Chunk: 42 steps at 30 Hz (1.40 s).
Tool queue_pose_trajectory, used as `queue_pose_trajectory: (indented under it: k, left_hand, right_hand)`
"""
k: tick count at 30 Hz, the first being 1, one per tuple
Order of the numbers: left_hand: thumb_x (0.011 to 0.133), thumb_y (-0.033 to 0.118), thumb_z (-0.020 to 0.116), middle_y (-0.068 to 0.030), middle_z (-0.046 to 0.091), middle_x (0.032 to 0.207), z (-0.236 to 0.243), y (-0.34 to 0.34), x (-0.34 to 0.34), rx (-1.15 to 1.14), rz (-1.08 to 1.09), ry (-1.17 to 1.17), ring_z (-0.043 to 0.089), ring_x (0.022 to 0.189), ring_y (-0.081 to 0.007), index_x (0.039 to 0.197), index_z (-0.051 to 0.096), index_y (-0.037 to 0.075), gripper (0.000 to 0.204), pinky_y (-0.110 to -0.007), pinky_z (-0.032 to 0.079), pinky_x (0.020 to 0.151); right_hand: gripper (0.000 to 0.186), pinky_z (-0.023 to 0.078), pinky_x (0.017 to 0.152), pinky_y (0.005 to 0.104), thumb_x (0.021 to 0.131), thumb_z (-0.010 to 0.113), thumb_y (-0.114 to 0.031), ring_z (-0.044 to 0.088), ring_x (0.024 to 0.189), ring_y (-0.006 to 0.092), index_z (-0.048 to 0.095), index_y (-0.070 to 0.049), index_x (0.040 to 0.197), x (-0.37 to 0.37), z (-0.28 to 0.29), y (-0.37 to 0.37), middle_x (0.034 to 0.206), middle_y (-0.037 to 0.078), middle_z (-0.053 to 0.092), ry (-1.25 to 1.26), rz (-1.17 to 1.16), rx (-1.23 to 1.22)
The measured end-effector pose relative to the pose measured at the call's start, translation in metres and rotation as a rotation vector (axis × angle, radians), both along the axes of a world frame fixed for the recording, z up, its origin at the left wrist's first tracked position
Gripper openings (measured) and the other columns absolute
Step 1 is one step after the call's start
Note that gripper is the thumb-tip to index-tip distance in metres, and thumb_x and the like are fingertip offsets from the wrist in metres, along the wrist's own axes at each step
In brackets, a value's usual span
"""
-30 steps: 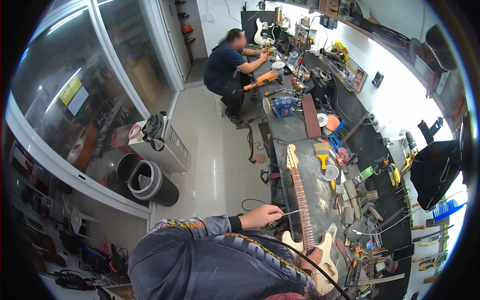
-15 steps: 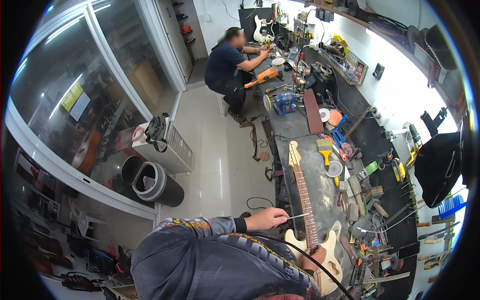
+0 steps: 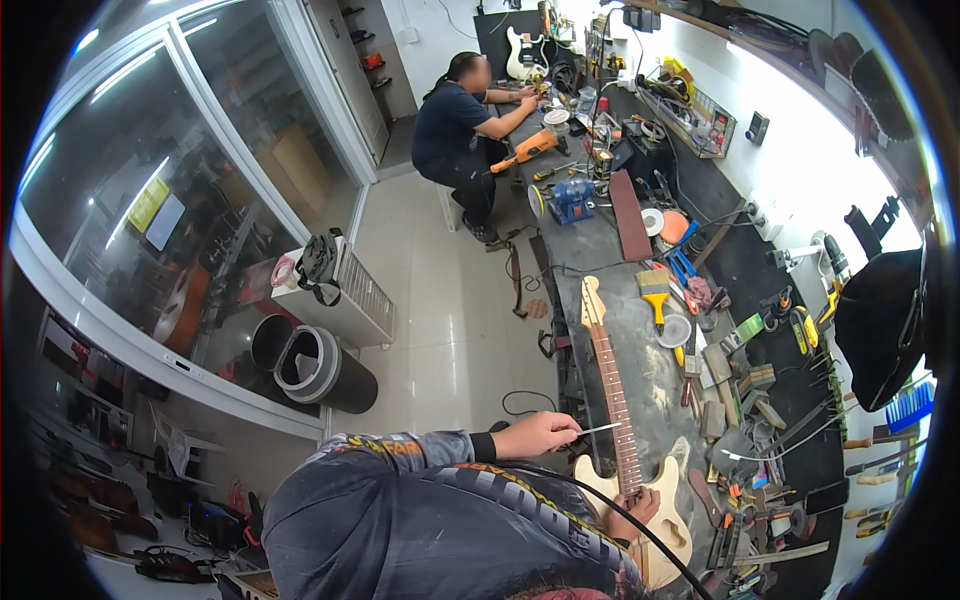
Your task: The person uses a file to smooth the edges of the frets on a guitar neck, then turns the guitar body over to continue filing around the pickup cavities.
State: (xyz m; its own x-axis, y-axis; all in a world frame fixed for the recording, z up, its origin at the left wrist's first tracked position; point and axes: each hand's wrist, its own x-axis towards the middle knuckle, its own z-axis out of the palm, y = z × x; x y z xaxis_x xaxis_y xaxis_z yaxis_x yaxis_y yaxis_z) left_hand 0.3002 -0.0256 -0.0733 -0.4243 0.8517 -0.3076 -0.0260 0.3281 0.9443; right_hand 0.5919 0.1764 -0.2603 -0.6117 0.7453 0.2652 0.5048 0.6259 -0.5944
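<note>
An unfinished electric guitar with a bare pale wood body (image 3: 663,566) lies face up on the workbench, its dark fretted neck (image 3: 612,385) pointing away from me. My left hand (image 3: 537,435) is closed in a pinch on a thin file (image 3: 602,428), a slim pale metal strip. The file's far end reaches the left edge of the fretboard, about midway along the neck. Where the neck meets the body, my right hand (image 3: 634,512) wraps over the guitar with curled fingers. A black cable (image 3: 612,507) passes in front of the body and partly covers it.
Right of the neck lie a yellow-handled brush (image 3: 655,296), a small round dish (image 3: 674,331) and several sanding blocks and tools. Farther up the bench stand a blue bench grinder (image 3: 573,201) and an orange power tool (image 3: 531,149). A co-worker (image 3: 460,128) sits at the far end.
The whole view has shifted slightly as my head moved. My left hand keeps the file at nearly the same fretboard spot, and my right hand stays on the guitar.
</note>
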Motion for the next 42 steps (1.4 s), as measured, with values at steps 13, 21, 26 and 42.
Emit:
queue_pose_trajectory:
  k: [13,21,26,42]
  left_hand:
    - [0.111,0.03,0.06,-0.0004,0.066,0.086,-0.005,0.01,-0.001,0.004,-0.045,-0.002,0.059,0.073,-0.009,0.129,0.072,0.0,0.037,-0.029,0.049,0.068]
    - [0.111,0.029,0.059,-0.0005,0.063,0.08,0.003,0.013,0.002,-0.001,-0.033,0.009,0.058,0.071,-0.0088,0.129,0.071,0.0,0.036,-0.029,0.047,0.068]
    - [0.111,0.028,0.059,-0.0002,0.063,0.08,-0.001,0.008,0.002,0.017,-0.026,-0.005,0.058,0.072,-0.0089,0.129,0.071,-0.001,0.036,-0.029,0.047,0.067]
    - [0.111,0.027,0.06,-0.0006,0.064,0.082,-0.009,0.008,0.001,0.028,-0.023,-0.005,0.059,0.072,-0.009,0.128,0.071,-0.001,0.034,-0.029,0.048,0.068]
  right_hand:
    - [0.057,0.038,0.118,0.0575,0.081,0.074,-0.009,0.045,0.139,0.0478,0.054,-0.001,0.134,-0.001,-0.007,0.004,0.145,0.026,0.048,0.034,0.002,-0.002]
    - [0.058,0.039,0.117,0.0569,0.083,0.074,-0.01,0.046,0.139,0.0496,0.052,0.0,0.136,0.003,-0.012,0.004,0.147,0.027,0.046,0.017,-0.001,0.011]
    - [0.057,0.041,0.116,0.057,0.084,0.073,-0.01,0.046,0.138,0.0493,0.051,0.002,0.136,0.002,-0.008,0.004,0.147,0.027,0.045,0.004,0.014,0.002]
    - [0.059,0.036,0.119,0.0569,0.082,0.073,-0.007,0.043,0.141,0.0488,0.054,-0.001,0.137,0.005,-0.013,0.006,0.149,0.027,0.047,0.05,0.015,-0.039]
